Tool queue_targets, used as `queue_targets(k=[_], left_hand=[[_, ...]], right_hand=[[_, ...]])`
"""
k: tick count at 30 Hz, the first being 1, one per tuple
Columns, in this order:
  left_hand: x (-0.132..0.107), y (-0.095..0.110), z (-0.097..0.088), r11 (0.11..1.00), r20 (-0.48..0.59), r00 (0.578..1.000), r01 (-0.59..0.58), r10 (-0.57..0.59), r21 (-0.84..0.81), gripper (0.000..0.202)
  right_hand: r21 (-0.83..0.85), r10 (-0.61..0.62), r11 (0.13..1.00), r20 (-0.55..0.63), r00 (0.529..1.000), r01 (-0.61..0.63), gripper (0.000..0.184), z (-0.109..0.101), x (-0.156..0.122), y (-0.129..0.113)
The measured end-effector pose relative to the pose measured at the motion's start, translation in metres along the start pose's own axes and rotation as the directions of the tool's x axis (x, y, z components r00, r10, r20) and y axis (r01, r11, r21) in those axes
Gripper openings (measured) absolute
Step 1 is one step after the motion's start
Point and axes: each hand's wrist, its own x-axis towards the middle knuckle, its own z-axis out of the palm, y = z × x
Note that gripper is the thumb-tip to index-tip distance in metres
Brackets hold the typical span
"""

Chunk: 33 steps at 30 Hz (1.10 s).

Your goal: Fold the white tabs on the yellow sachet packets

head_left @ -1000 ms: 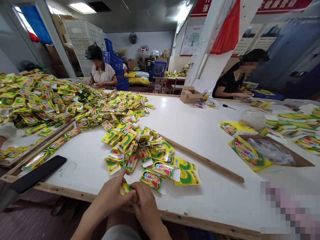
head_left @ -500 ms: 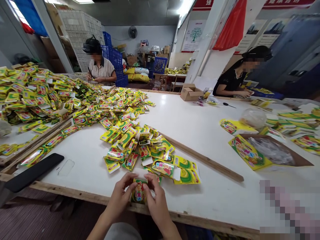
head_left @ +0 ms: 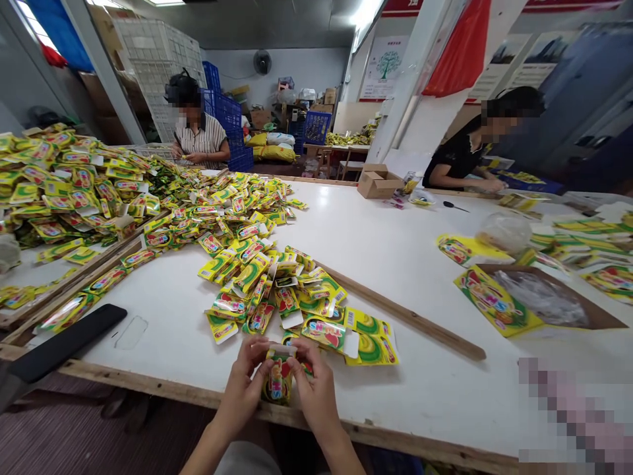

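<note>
Both my hands hold one small yellow-green printed carton [head_left: 277,379] upright over the near edge of the white table [head_left: 386,251]. My left hand [head_left: 244,389] grips its left side with thumb and fingers closed. My right hand [head_left: 316,389] pinches its right side and white top flap. Just beyond my hands lies a heap of flat cartons [head_left: 277,290] of the same kind, spreading back to the left.
A long wooden slat [head_left: 405,320] lies diagonally right of the heap. A black phone [head_left: 64,343] rests at the left edge. An open brown box [head_left: 544,300] with plastic bags sits at right. Two other people sit at the far side.
One second ago my hands held the carton flat and low at the table edge; now it stands upright between them, slightly higher, with its top flap pinched.
</note>
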Motion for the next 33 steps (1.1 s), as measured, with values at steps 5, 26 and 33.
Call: queue_targets(k=[5,26,33], left_hand=[[-0.002,0.009,-0.002,0.994,0.083,0.995,-0.064,0.057,0.087,0.014],[0.007,0.007,0.001,0.996,-0.013,0.996,0.089,-0.089,-0.009,0.016],[0.001,0.002,-0.002,0.995,0.026,0.994,0.102,-0.102,0.006,0.016]], right_hand=[[-0.058,-0.141,0.988,0.056,0.988,0.144,0.012,-0.003,-0.001,-0.009],[-0.056,0.036,0.998,0.064,0.997,-0.033,0.012,0.003,0.005,-0.011],[0.054,0.019,0.998,0.076,0.997,-0.023,0.009,0.000,-0.003,-0.006]])
